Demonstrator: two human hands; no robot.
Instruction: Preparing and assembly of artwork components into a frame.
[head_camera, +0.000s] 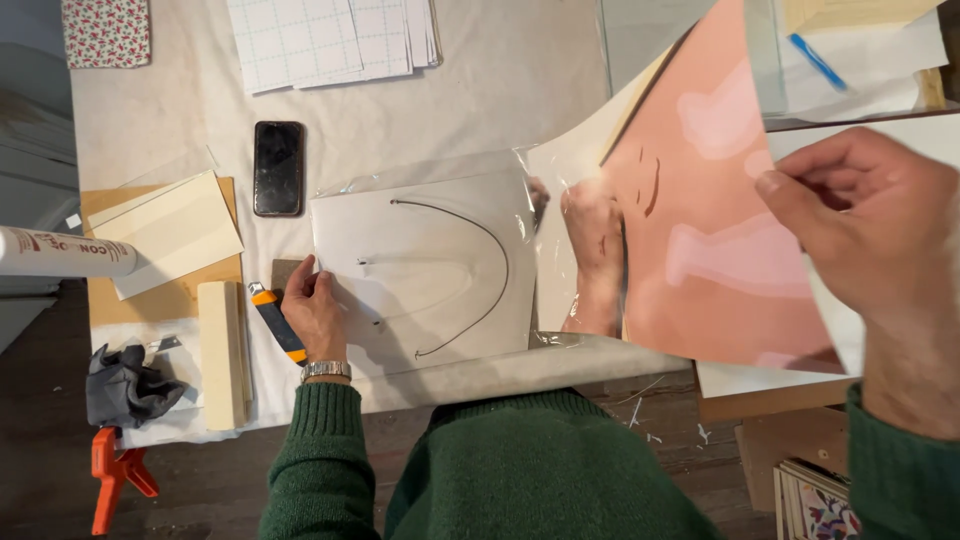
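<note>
Tabletop: clear sleeve (430, 270) beside left hand (312, 312).

The widest open stretch of worktop (500, 90) lies far and centre, between the gridded paper stack (335, 40) and the lifted pink sheet (720, 230). To the left, a black phone (278, 168), cream cards (170, 235), a wooden block (222, 355) and an orange-handled knife (277, 322) crowd the way. The raised sheet blocks the right side; what lies beneath it is probably more paper.
</note>
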